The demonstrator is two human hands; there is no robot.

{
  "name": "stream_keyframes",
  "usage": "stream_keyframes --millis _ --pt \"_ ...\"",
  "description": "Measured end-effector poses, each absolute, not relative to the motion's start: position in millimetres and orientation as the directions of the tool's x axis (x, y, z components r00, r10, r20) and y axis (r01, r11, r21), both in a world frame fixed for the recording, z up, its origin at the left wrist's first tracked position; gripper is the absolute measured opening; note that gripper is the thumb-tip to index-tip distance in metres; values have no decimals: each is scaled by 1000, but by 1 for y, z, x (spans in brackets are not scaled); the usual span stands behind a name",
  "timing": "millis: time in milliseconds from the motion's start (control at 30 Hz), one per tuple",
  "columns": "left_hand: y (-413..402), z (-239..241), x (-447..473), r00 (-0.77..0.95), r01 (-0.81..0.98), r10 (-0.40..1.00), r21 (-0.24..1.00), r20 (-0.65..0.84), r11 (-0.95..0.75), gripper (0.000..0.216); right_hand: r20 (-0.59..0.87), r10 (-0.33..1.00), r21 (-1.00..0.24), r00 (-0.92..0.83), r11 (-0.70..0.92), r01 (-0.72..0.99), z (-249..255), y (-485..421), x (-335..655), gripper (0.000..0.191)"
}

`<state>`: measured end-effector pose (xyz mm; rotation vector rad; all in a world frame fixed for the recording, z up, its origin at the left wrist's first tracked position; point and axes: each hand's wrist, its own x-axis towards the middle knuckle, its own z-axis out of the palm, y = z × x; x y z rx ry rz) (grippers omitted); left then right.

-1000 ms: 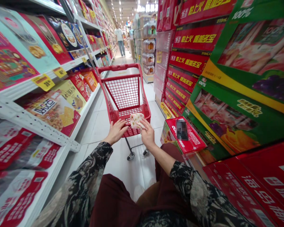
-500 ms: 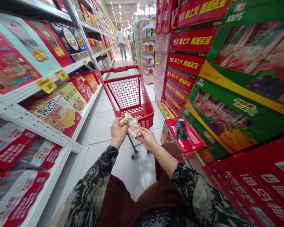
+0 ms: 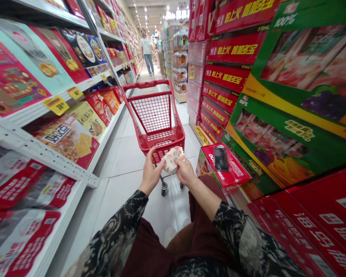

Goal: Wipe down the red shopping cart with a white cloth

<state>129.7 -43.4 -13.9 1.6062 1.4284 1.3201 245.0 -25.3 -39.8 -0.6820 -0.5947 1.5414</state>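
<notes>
A small bunched piece of white cloth (image 3: 170, 161) with pink, green and tan spots is in front of me, above the floor and just this side of the shopping cart. My right hand (image 3: 187, 172) pinches its right side between thumb and fingers. At the cloth's left edge, my left hand (image 3: 152, 171) has its fingers stretched upward, apart from the thumb. That thumb appears to touch the cloth. Beyond both hands stands a red plastic shopping cart (image 3: 177, 132) with a mesh basket and black wheels.
Shelves (image 3: 83, 81) of boxed and bagged snacks line my left side. Stacked red drink cartons (image 3: 229, 50) and green juice cartons (image 3: 276, 130) rise on the right. A red-topped box (image 3: 236, 169) sits near my right knee. A person (image 3: 147, 52) stands farther down the aisle.
The cloth has moved right and slightly down and is now more compactly bunched. My left hand has loosened from it, while my right hand still pinches it. The cart has shifted slightly.
</notes>
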Motion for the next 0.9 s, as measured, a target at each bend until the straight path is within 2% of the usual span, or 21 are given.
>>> stream_keyframes --millis 100,133,200,267,333,400,467,567,667,767,900 --pt "-31 -13 121 -43 167 999 986 24 -17 49 -19 1000 -853 6 -13 -522 -38 -24 243 29" --pt "-29 -14 118 -38 144 999 989 -19 24 46 20 998 -909 54 41 -416 -34 -24 243 31" --pt "-27 -17 112 -143 161 989 985 -32 55 41 183 963 -967 196 213 -142 -26 -26 246 37" --pt "-26 -19 108 -280 213 960 974 -12 74 37 421 883 -907 208 405 119 -20 -31 248 43" --pt "-27 -20 107 -318 230 948 969 -15 93 36 548 836 -814 22 527 244 -20 -35 247 45" --pt "-28 -19 108 -272 170 959 978 -74 124 37 485 858 -821 -171 514 249 -27 -38 242 48" --pt "-31 -18 111 -200 53 964 980 -175 189 40 350 905 -890 -243 402 215 -38 -38 235 55" --pt "-36 -16 115 -82 -115 949 949 -305 295 40 203 951 -969 -234 229 88 -51 -36 228 64" --pt "-41 -14 119 -7 -238 937 911 -350 338 38 123 975 -990 -188 108 -89 -54 -34 223 64" --pt "-39 -16 122 2 -234 928 902 -372 362 39 145 982 -980 -121 126 -153 -51 -34 224 64" --pt "-30 -24 120 -200 -153 935 952 -293 266 40 341 939 -926 -46 344 155 -47 -38 227 59"
